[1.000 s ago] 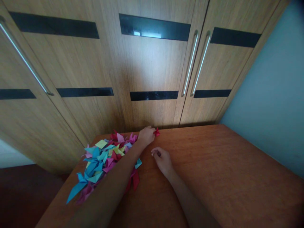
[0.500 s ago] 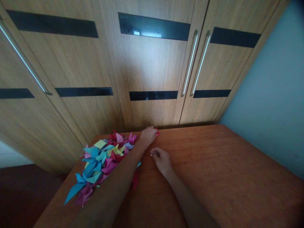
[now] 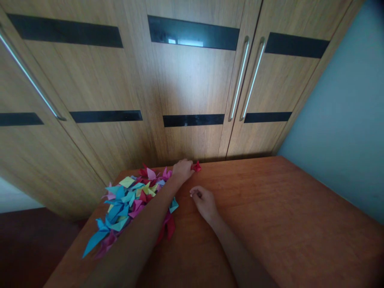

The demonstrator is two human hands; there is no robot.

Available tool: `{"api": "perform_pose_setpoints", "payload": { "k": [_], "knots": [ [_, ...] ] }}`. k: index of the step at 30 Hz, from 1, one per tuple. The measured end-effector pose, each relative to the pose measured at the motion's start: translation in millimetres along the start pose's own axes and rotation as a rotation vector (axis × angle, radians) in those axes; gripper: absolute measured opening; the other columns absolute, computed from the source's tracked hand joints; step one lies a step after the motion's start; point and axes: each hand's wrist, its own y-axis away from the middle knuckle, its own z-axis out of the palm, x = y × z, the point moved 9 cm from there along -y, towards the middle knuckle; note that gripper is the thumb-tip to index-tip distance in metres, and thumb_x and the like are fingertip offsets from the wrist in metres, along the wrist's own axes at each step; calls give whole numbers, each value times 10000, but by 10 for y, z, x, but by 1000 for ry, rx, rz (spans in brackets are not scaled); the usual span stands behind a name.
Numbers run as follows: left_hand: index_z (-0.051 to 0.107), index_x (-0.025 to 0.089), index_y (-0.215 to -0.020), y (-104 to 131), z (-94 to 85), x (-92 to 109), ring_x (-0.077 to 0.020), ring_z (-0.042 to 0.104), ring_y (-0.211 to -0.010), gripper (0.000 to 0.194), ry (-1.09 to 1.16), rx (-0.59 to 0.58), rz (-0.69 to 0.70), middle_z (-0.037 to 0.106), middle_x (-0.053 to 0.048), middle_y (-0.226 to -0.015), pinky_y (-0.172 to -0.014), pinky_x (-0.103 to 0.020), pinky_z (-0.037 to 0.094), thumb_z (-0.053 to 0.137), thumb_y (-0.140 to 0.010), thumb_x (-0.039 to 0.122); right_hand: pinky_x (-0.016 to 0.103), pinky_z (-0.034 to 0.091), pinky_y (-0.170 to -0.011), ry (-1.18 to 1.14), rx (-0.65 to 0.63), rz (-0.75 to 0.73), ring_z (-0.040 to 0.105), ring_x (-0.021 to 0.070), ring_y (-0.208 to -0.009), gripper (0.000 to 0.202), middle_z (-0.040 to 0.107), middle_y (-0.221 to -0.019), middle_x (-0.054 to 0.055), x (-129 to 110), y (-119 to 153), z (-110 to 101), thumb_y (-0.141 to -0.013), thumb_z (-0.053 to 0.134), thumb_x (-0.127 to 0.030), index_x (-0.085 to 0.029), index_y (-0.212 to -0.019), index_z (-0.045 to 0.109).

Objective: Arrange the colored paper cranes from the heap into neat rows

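A small red folded paper piece (image 3: pixel 197 167) stands at the back edge of the wooden table. Just left of it is my left hand (image 3: pixel 183 169), its fingers bent toward the piece; whether they touch or hold it is too small to tell. My right hand (image 3: pixel 204 200) rests on the table nearer to me, fingers curled together, and anything inside them is hidden. A pile of folded paper shapes (image 3: pixel 129 198) in blue, pink, red, yellow and green covers the table's left part, partly behind my left forearm.
The brown table (image 3: pixel 270 212) reaches right to a pale blue wall (image 3: pixel 345 132). Behind its back edge stands a wooden wardrobe (image 3: pixel 192 80) with black strips and long metal handles (image 3: pixel 240 80).
My left hand has shifted slightly left, uncovering more of the small red paper piece. More of the blue and red shapes beside my left forearm shows. My right hand stays in place.
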Motion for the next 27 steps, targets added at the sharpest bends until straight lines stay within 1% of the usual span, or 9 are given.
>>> {"api": "perform_pose_setpoints", "payload": {
  "k": [5,10,20,27],
  "knots": [
    [668,239,-949,10,58,-47,-226,601,-977,166,-7,-11,-15,629,-76,-1016,-815,-308,477,574,-822,289,258,469,-700,2,2,6,618,149,-722,172,683,-774,-7,34,-12,-2,-770,503,-167,-227,-798,661],
    [677,240,-948,0,106,-51,-219,613,-950,212,-5,-2,-9,643,-83,-1005,-807,-315,476,486,-857,224,253,465,-685,-2,-9,0,615,146,-703,173,680,-760,-1,19,-8,-4,-788,496,-178,-222,-804,662],
    [680,241,-946,20,124,-53,-217,618,-936,228,1,-3,-3,649,-80,-994,-794,-307,479,466,-870,227,254,465,-688,-2,-11,3,619,149,-716,164,683,-779,3,23,-4,-6,-792,497,-198,-218,-804,659],
    [671,243,-973,33,124,-50,-210,610,-956,227,18,-2,-8,644,-74,-1021,-810,-297,470,463,-882,246,245,463,-692,-10,-14,2,619,144,-725,164,679,-775,-1,29,-8,8,-784,496,-185,-213,-804,657]
  ]
}}
